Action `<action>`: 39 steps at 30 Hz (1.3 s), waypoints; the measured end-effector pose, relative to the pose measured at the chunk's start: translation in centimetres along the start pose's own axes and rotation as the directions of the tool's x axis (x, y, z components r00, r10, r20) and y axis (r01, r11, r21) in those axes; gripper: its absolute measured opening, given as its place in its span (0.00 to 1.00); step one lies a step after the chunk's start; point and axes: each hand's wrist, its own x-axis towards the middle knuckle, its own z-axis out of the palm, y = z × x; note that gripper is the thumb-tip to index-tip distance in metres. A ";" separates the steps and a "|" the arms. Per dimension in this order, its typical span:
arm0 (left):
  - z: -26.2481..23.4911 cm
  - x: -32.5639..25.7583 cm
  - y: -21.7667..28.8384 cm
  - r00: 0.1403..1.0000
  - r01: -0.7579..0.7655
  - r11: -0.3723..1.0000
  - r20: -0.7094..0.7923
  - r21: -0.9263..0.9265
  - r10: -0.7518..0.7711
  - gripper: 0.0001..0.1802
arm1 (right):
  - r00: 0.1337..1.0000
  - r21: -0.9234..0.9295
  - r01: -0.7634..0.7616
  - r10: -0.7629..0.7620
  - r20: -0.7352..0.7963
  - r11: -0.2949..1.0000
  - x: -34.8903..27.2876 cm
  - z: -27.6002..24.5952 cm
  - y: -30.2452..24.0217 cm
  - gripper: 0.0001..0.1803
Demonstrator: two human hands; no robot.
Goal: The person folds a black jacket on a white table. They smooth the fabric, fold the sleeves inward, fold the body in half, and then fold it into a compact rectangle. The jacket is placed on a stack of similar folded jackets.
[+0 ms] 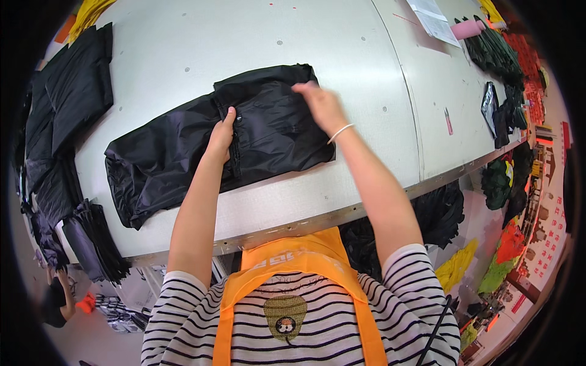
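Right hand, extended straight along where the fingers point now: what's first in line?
The right hand points up-left across the black garment, fingertips at its far edge. Past that edge, only bare grey table shows, so the way looks free, though height above the table is unclear.

One black nylon garment (pixel 207 149) lies under two hands, the left grip (pixel 221 138) and the right grip (pixel 322 107). Left of the left grip sits one stack of black fabric pieces (pixel 73 91). Beyond the right grip lie one pink roll (pixel 467 28) and one sheaf of paper (pixel 434 19).
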 end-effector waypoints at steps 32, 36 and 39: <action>-1.0 2.2 -1.1 0.995 -0.042 0.998 -0.093 0.044 0.046 0.37 | 0.988 -0.017 0.085 -0.087 -0.126 0.996 -9.0 -1.8 0.3 0.02; -1.5 2.9 -1.6 0.991 -0.043 0.997 -0.125 0.060 0.050 0.36 | 0.935 0.501 -0.194 0.313 -0.165 0.843 -9.2 -4.7 0.6 0.04; -1.9 3.3 -1.8 0.996 -0.037 0.999 -0.080 0.016 0.038 0.35 | 0.909 0.405 -0.220 0.337 -0.245 0.888 -10.3 -6.3 1.8 0.05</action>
